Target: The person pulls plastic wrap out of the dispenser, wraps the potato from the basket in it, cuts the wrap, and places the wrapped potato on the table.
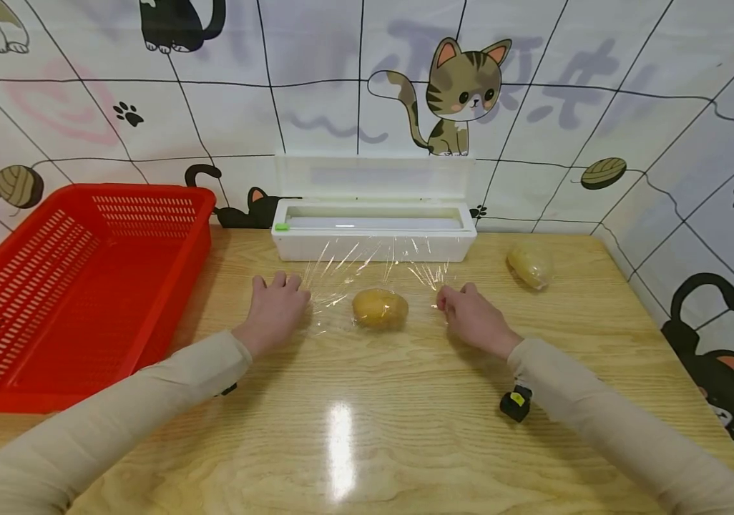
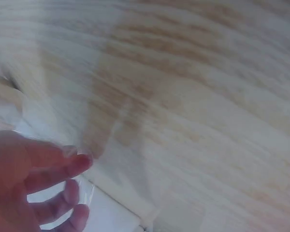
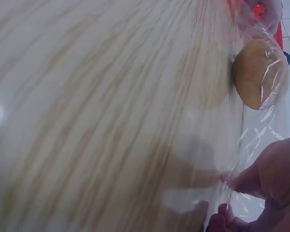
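Note:
A sheet of clear plastic wrap (image 1: 348, 275) stretches in creases from the white wrap dispenser (image 1: 373, 247), whose lid stands up. My left hand (image 1: 277, 306) pinches the sheet's left side between thumb and index finger, the other fingers loosely bent in the left wrist view. On the right side, my right hand (image 1: 475, 320) pinches the wrap with thumb and fingertips. Between both hands a peeled-looking yellow potato (image 1: 380, 309) lies on the table, and the film passes over it in the right wrist view.
A second potato (image 1: 529, 265), wrapped in film, lies at the back right of the wooden table (image 1: 405, 443). To the left stands a red plastic basket (image 1: 177, 300). A cat-printed backdrop (image 1: 322, 107) rises behind the dispenser and along the right side.

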Demonstrator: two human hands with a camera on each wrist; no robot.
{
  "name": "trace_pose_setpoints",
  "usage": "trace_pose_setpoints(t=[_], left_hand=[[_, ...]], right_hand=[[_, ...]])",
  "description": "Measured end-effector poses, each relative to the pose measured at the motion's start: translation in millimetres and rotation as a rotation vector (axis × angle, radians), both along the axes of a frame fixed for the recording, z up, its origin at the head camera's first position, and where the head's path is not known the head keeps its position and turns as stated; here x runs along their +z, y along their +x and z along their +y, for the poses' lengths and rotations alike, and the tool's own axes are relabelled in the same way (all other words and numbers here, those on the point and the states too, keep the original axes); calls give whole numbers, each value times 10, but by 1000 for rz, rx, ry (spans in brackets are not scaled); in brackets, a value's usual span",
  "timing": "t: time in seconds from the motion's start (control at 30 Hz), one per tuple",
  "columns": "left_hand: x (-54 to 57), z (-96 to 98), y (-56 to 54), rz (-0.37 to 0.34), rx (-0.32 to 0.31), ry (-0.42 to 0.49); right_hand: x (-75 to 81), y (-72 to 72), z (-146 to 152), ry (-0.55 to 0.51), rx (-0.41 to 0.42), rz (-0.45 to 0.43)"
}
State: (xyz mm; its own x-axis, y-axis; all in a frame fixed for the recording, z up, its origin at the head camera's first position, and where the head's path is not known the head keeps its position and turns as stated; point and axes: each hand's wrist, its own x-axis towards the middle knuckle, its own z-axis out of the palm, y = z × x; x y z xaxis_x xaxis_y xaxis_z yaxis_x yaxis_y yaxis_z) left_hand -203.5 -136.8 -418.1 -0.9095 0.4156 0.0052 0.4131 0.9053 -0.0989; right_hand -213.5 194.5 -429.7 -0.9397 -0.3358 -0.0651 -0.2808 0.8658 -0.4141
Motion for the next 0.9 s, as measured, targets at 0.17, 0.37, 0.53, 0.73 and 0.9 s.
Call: trace_pose_setpoints(t=[0.17,0.37,0.53,0.73,0.9], left_hand=[[8,-34,67,-53,5,-20],[31,-59,106,-165,36,-8],[85,-97,109,-227,37,9],[259,-110,112,-317,70,27],[400,84,107,-186,-27,164]], right_hand=[[24,58,68,-25,52,25],[18,211,146,67,138,138],[45,227,179,88,166,94],[229,151,212,-11,159,-96],[411,131,6,-134,235,40]])
